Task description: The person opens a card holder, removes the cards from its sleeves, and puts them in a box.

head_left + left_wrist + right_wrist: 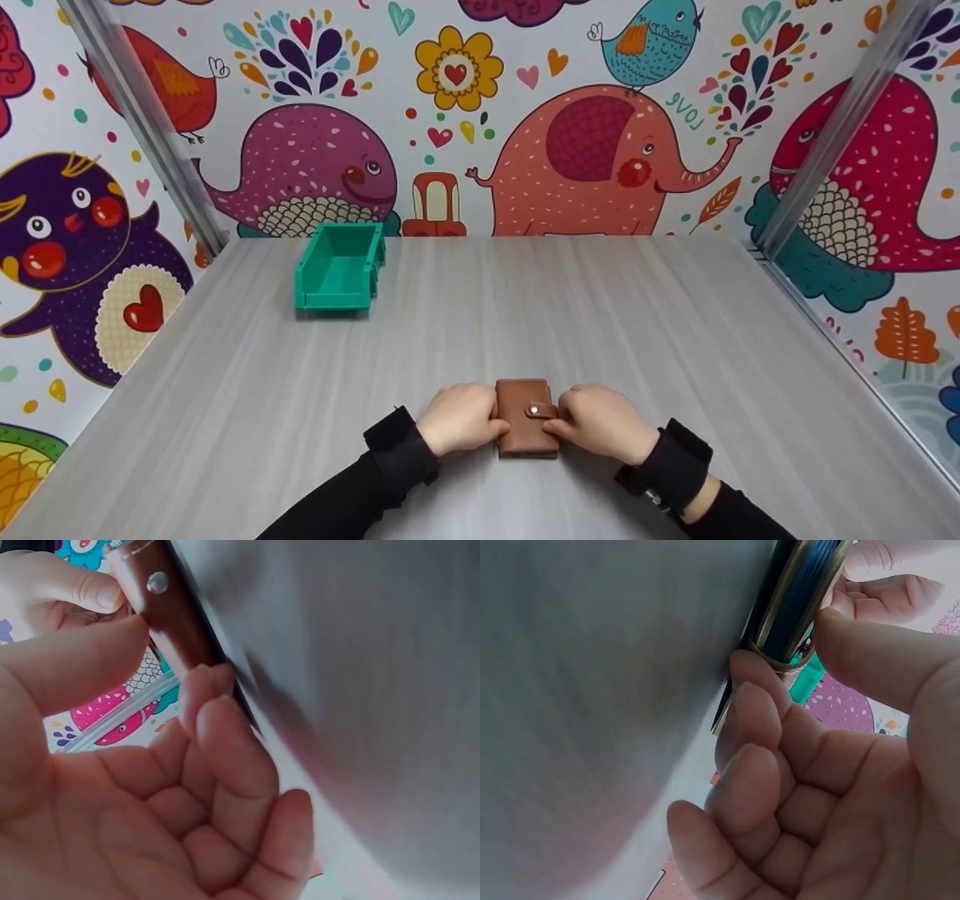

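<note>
A brown leather wallet [523, 442], fastened by a snap strap, lies in front of me near the table's front edge. My left hand [463, 418] pinches its left side, thumb on the cover and fingertips at the lower edge. On the right side, by the strap, my right hand [606, 421] pinches it the same way. The left wrist view shows the wallet's brown spine [169, 615] with a round metal stud. Seen from the right wrist, the wallet's open side [799, 600] has dark layers inside, and the strap loops round it beside my fingertips.
A green plastic bin [337, 301] stands at the back left of the pale wood-grain table [585, 307]. Walls printed with cartoon animals [585, 172] enclose the back and sides, with metal posts [847, 127] at the back corners.
</note>
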The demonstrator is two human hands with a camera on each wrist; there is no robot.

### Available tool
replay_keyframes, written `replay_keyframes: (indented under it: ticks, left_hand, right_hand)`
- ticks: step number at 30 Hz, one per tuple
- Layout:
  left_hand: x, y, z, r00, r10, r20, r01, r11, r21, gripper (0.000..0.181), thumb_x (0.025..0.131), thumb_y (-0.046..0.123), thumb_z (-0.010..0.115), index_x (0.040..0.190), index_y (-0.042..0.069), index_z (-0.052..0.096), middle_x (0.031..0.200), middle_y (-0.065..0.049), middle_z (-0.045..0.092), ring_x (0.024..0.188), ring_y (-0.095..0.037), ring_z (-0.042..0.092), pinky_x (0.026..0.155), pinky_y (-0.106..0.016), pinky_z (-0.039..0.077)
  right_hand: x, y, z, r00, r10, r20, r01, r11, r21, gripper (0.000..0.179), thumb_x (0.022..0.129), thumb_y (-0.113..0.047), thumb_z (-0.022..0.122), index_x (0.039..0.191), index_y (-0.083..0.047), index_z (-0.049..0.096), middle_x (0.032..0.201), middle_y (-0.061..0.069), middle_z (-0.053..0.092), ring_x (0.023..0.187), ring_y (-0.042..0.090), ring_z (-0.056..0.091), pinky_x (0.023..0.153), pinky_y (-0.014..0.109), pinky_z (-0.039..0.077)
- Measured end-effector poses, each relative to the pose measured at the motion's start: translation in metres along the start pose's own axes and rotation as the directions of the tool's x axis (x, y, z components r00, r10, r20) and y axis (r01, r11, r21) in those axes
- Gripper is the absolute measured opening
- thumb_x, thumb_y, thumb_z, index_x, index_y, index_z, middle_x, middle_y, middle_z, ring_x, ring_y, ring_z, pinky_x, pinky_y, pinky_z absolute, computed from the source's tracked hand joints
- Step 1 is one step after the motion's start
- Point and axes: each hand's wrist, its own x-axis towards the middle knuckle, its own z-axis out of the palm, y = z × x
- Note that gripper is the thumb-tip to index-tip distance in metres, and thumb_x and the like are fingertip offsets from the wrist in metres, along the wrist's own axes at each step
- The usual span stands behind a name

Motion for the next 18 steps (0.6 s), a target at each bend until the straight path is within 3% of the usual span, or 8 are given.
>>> replay_keyframes:
  ticks: [18]
  left_hand:
    - [0.028, -0.009, -0.002, 0.996, -0.083, -0.019, 0.084, 0.996, 0.012, 0.037, 0.086, 0.024, 0.073, 0.062, 0.016, 0.047, 0.060, 0.005, 0.043, 0.056, -0.013, 0.043, 0.055, -0.033, 0.038]
  right_hand:
    - [0.027, 0.013, 0.002, 0.996, 0.091, 0.019, -0.092, 0.994, 0.056, 0.028, 0.087, -0.026, 0.076, 0.072, -0.009, 0.059, 0.066, -0.003, 0.052, 0.057, 0.011, 0.045, 0.053, 0.033, 0.041]
